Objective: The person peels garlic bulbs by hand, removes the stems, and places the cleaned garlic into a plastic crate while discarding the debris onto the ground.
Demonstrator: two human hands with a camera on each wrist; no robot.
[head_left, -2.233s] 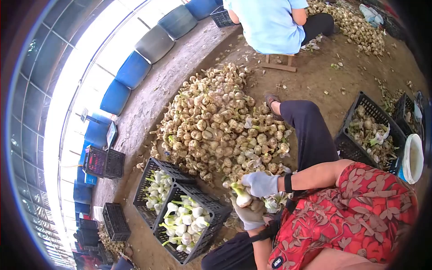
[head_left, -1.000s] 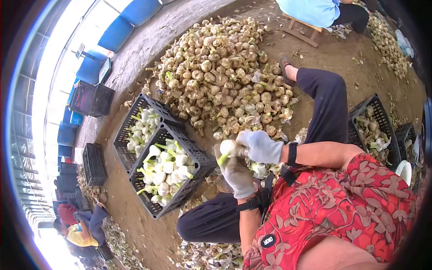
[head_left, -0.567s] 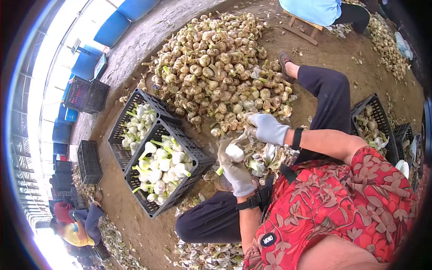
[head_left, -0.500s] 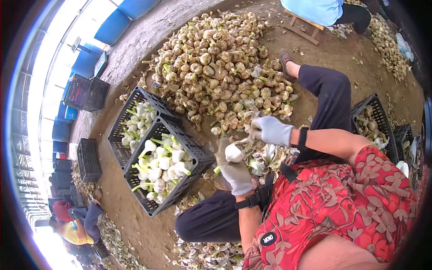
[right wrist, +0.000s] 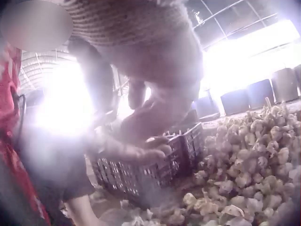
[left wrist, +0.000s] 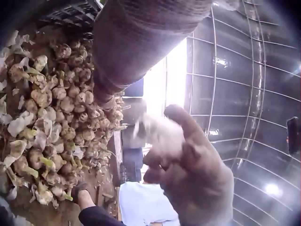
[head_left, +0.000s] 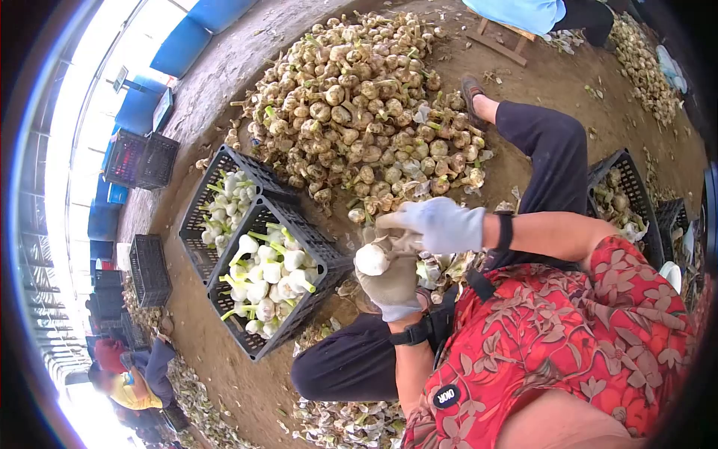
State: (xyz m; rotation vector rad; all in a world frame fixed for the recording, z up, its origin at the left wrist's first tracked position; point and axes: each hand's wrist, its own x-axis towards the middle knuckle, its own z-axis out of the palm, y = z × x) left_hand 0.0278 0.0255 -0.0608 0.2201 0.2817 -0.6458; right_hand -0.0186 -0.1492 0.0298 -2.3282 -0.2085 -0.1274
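A peeled white garlic bulb (head_left: 372,260) rests in my left hand (head_left: 393,286), whose gloved fingers curl round it, close to the right of the crates. Just above, my right hand (head_left: 441,226) has its index finger stretched toward the left and its other fingers bent. In the left wrist view the right hand (left wrist: 197,179) holds a pale, blurred scrap (left wrist: 162,136) that looks like garlic skin. The right wrist view is blurred, with the right hand (right wrist: 150,61) large at its top. White bulbs with green stems (head_left: 269,280) fill the nearer black crate (head_left: 307,307).
A big heap of unpeeled garlic (head_left: 351,112) lies beyond the hands. Another black crate (head_left: 196,217) with white bulbs adjoins the nearer one. At the right stands a crate of garlic (head_left: 609,168). Loose skins (head_left: 351,423) cover the ground below my leg. Other people sit nearby.
Since half a second ago, my right hand has moved left, over the left hand, and its index finger has straightened. The left hand has shifted slightly left and down with the bulb.
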